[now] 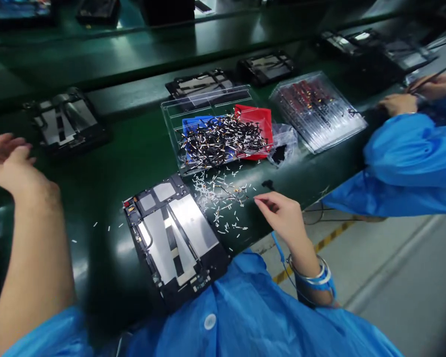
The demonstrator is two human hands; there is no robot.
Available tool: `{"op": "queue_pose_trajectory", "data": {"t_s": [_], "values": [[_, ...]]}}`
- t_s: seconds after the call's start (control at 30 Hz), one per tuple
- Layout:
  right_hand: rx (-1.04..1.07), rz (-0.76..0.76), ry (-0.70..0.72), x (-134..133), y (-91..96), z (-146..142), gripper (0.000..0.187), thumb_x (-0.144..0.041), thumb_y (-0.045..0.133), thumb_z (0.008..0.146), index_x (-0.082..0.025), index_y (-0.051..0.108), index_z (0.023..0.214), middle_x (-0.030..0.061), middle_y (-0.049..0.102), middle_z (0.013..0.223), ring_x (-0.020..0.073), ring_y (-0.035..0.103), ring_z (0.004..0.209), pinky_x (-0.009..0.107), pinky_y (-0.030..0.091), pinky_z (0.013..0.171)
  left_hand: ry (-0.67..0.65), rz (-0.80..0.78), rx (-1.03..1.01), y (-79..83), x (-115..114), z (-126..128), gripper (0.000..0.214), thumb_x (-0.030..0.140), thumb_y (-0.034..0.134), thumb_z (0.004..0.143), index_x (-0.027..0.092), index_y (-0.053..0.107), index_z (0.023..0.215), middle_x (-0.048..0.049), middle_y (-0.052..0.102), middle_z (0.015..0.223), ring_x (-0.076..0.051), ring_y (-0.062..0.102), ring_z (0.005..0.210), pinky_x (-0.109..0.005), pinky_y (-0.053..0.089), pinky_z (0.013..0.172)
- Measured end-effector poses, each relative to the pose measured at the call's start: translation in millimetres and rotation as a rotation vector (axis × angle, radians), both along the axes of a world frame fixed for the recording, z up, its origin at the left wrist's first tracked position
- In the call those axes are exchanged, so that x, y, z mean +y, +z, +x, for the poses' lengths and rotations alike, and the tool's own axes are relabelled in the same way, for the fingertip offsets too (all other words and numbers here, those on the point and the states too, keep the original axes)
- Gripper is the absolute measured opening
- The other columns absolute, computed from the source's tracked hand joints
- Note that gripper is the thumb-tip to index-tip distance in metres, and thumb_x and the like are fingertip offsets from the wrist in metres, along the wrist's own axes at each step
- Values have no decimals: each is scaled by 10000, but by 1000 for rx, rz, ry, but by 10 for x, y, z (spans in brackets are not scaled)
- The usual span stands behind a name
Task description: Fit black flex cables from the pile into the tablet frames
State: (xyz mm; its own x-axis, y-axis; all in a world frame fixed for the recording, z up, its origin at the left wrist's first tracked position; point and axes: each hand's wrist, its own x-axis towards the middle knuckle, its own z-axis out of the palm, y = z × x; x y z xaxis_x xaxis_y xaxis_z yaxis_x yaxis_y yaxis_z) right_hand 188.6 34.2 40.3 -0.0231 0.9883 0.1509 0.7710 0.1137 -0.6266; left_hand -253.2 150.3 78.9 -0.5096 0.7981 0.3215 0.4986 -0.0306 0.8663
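Blue smock over tablet corner

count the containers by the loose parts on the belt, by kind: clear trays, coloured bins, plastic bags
clear trays: 2, parts tray and right tray
coloured bins: 2, blue bin and red bin
plastic bag: 1
total: 5

Long dark-green bench, glossy with overhead glare; grey floor, yellow-black stripe along it
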Motion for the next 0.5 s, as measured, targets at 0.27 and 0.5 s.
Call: {"op": "queue_pose_trajectory", "data": {"t_s": [0.27, 0.5], "values": [[-621, 24, 392, 235, 36, -101, 150, -161, 545, 835, -196, 690, 818, 45, 699, 822, 166, 622, 770, 265, 376, 603, -449, 53, -233, -8, -651, 1094, 111, 122, 621, 835, 153, 695, 912, 8, 708, 755, -150, 674, 740, -278, 499, 688], [-792, -77, 562, 407, 198, -251, 185, -91, 496, 804, -140, 673, 782, 87, 689, 766, 166, 575, 661, 297, 283, 566, -1072, -113, 217, -68, -929, 1841, 237, 178, 522, 868, 197, 691, 1034, -74, 711, 1061, -237, 650, 994, -414, 500, 893]]}}
